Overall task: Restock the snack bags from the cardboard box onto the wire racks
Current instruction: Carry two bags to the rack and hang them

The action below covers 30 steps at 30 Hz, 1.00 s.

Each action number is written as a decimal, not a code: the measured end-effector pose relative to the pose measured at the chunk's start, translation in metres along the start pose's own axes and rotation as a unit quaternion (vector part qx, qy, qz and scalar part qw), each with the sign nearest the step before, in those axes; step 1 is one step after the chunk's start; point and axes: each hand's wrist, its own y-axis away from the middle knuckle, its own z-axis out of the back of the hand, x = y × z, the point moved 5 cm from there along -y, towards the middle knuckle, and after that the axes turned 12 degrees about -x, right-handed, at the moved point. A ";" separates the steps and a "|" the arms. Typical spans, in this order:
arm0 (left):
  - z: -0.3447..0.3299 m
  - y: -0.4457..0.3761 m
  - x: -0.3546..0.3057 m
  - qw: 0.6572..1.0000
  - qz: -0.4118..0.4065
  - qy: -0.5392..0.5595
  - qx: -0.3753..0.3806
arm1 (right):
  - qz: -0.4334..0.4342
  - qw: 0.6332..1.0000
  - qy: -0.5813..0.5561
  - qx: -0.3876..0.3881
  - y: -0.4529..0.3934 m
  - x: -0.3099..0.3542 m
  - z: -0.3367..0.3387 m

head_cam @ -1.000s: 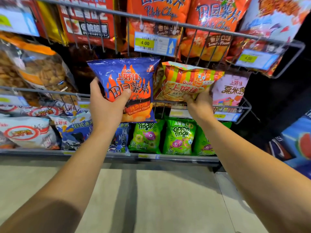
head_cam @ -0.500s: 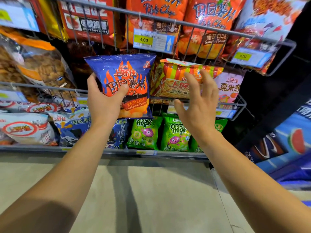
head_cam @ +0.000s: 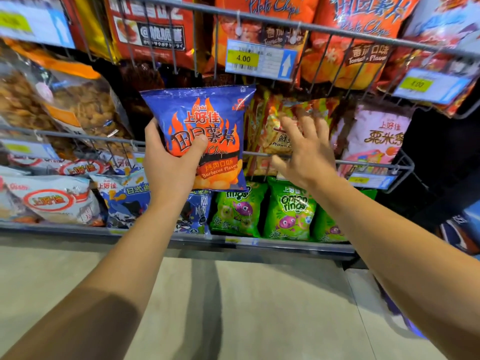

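One blue barbecue chip bag (head_cam: 205, 137) sits gripped in the left hand (head_cam: 168, 167) in front of the middle wire rack (head_cam: 368, 162), right hand (head_cam: 304, 154) spread wide near the prawn cracker bags (head_cam: 270, 131), so a clumsy shove could topple those out.

Three tiers of wire racks w/ snack bags. Top wire rack (head_cam: 324, 28), above both hands: orange tomato chip bags (head_cam: 345, 48), red bag (head_cam: 153, 29) further left, price tag 4.00 (head_cam: 259, 59) clipped to front rail. Middle wire rack (head_cam: 374, 162), just behind right hand (head_cam: 306, 154): striped prawn cracker bags (head_cam: 270, 131), pink-white bag (head_cam: 374, 141) to its right; clear bags of brown snacks (head_cam: 78, 105) left of left hand (head_cam: 168, 165). Bottom shelf (head_cam: 259, 241), below hands: green onion rings bags (head_cam: 288, 211), dark blue bags (head_cam: 127, 198), white bags (head_cam: 57, 201) far left. Pale floor (head_cam: 233, 307) beneath.
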 end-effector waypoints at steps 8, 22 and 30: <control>0.001 0.001 0.001 1.000 0.001 0.002 0.001 | 0.026 0.999 0.006 -0.031 0.008 0.006 0.011; 0.006 0.004 0.002 1.000 0.000 0.008 0.011 | 0.048 0.993 0.103 0.025 -0.003 0.027 0.004; 0.035 -0.009 -0.008 1.000 -0.026 0.012 -0.007 | 0.065 0.997 0.017 -0.026 0.011 0.052 0.023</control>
